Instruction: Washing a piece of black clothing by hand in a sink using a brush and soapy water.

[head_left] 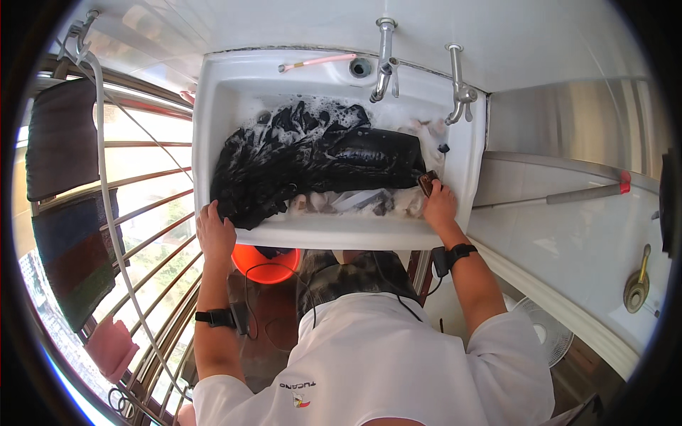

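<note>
A wet black garment (298, 160) lies bunched in the white sink (341, 235), with foam along its far side. Its right end is spread flat and smooth. My right hand (440, 206) grips a small brown scrub brush (428, 183) at the garment's right edge. At the sink's near left corner, my left hand (215, 231) has its fingers closed on the garment's left edge. Pale, soapy cloth (355, 201) shows in the water between the garment and the near rim.
Two metal taps (384, 60) (458, 85) reach over the sink from the wall. A pink-handled brush (317, 62) lies on the back ledge. Below the near rim stands an orange bucket (266, 265) with dark cloth inside. Window bars (153, 174) with hanging cloths line the left.
</note>
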`<state>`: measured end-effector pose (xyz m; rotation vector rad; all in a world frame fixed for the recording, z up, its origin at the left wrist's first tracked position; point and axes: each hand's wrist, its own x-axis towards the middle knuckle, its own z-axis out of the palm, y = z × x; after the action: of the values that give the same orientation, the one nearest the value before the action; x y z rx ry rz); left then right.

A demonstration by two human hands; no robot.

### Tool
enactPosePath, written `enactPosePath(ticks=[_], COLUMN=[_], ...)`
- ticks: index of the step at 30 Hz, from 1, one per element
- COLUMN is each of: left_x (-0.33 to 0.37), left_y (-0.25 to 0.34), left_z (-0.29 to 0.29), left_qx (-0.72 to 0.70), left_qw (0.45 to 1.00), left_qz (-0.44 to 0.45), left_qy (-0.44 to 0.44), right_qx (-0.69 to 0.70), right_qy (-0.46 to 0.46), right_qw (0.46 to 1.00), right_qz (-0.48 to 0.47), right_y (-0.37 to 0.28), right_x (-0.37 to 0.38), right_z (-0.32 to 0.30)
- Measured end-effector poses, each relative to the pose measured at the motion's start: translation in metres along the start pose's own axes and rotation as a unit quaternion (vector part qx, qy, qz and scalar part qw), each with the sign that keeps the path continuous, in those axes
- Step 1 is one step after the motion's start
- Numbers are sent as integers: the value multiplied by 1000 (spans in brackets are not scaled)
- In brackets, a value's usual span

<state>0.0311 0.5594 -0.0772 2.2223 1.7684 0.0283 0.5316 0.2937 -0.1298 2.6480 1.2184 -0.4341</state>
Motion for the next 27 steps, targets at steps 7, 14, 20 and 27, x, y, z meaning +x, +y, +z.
enactPosePath(ticks=[7,14,20,27], left_x=[14,-1,10,45], left_y=[15,116,116,84], left_z=[10,24,57,67], left_qx=[-45,-319,-205,9], left_qw=[988,926,960,976], left_qz=[-33,-59,156,126], left_qy=[-145,-195,-106,-176], right_qx=[197,364,458,776], right_qy=[3,-37,-127,-74], right_qw=[955,853,852,626], right_qz=[-220,-374,-222,2], right_y=[-98,-233,-231,-188], right_x=[6,-28,6,39], right_z=[-34,-35,20,-11])
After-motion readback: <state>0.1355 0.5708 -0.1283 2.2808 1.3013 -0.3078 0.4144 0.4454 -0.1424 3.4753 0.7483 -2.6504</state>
